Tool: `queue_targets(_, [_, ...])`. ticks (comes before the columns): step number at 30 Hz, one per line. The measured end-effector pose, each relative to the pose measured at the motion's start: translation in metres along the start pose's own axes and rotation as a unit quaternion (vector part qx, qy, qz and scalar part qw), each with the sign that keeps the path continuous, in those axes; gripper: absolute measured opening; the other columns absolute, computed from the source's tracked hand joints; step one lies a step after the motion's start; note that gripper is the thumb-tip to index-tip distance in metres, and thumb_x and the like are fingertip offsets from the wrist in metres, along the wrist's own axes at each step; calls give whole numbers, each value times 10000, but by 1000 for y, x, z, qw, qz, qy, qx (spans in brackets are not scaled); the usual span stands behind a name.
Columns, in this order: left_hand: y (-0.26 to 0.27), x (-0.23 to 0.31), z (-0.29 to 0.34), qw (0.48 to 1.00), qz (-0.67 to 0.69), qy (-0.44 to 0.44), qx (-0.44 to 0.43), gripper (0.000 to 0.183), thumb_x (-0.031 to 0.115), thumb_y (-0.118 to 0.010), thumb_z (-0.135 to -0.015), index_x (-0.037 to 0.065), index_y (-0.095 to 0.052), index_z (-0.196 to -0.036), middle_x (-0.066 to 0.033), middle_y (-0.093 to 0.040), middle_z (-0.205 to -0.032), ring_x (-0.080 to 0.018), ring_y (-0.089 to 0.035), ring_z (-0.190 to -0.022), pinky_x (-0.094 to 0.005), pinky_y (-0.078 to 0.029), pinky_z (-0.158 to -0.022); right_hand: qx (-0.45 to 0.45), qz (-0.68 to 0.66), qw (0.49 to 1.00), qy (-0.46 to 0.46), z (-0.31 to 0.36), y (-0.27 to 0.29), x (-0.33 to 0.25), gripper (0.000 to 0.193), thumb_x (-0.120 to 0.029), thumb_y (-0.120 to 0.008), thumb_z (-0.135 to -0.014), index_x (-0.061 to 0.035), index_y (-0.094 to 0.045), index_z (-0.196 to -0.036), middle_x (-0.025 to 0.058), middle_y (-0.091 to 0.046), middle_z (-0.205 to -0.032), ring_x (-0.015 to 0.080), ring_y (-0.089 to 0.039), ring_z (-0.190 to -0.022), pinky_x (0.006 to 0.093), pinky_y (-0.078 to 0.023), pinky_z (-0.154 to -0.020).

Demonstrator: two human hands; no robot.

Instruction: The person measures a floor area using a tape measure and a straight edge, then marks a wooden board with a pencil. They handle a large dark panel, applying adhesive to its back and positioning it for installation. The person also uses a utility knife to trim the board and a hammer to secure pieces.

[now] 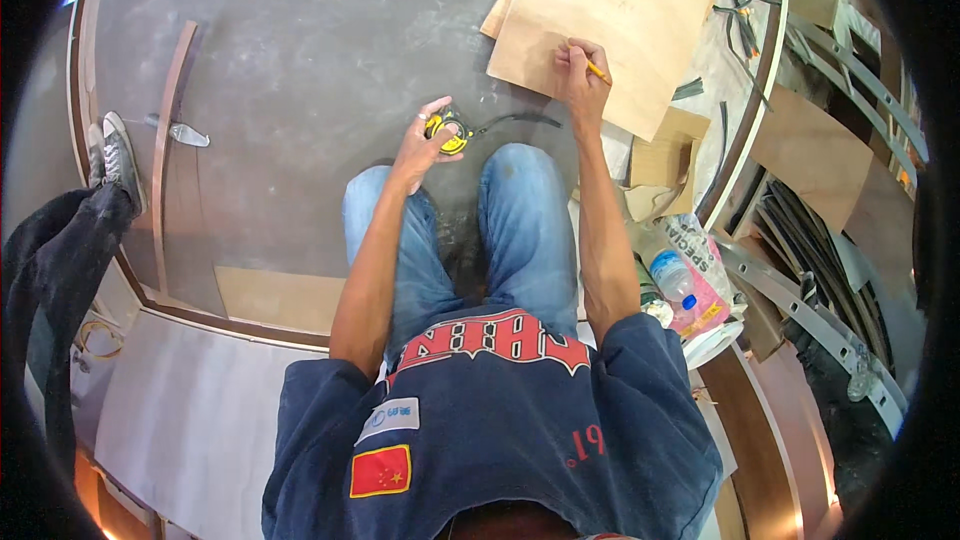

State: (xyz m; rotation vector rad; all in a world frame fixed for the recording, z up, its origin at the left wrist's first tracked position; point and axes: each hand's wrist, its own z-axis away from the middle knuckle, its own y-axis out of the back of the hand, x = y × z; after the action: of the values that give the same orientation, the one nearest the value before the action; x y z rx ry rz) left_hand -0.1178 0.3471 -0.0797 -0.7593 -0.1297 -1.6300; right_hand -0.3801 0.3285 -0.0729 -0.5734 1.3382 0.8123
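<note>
Fingers (432,120) of the left hand (420,145) wrap a yellow tape measure (447,130) above the knees, its dark blade (520,120) running toward the plywood sheet (610,20) on the concrete floor (300,60). The right hand (582,75) pinches a pencil (597,70) against that sheet. Beside the right arm lie plywood offcuts (660,155), a water bottle (672,275) and curved metal strips (800,305); another person's sneaker (118,155) stands far left.

We are looking down into a woodworking shop: plywood sheets (600,20) are lying on a dusty concrete floor (320,60), with curved wooden strips (172,130) and offcuts (665,155) piling around.
</note>
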Motion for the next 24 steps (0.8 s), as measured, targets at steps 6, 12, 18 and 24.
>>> queue_targets(6, [2,-2,-2,1000,2,-10,-6,523,183,-640,-885,181,-435,-1366,-85,-530,-1196,-181,-587,-987,-388,-590,-769,12,40,999,-18,-2,-4,11,139,-131,-585,-931,-8,-523,-916,76,-626,-779,100,-572,-656,230,-491,-616])
queue_targets(12, [2,-1,-2,1000,11,-12,-13,521,167,-636,-881,174,-437,-1363,-91,-479,-1212,-194,-583,-993,-380,-590,-761,36,108,993,30,-3,-5,28,169,-159,-577,-936,-20,-510,-868,27,-573,-671,74,-496,-577,232,-428,-535])
queue_targets(18, [2,0,-2,1000,5,-22,-16,516,160,-633,-879,161,-442,-1358,-95,-447,-1245,-197,-581,-992,-377,-590,-760,26,118,993,0,0,1,29,177,-167,-563,-941,-28,-501,-850,24,-559,-668,65,-491,-577,225,-409,-510])
queue_targets(24, [2,2,0,1000,9,-15,-14,516,178,-638,-881,160,-443,-1359,-92,-464,-1233,-188,-576,-997,-376,-589,-760,38,90,995,33,-2,-2,26,163,-146,-563,-940,-38,-480,-850,31,-564,-688,63,-500,-556,215,-418,-466])
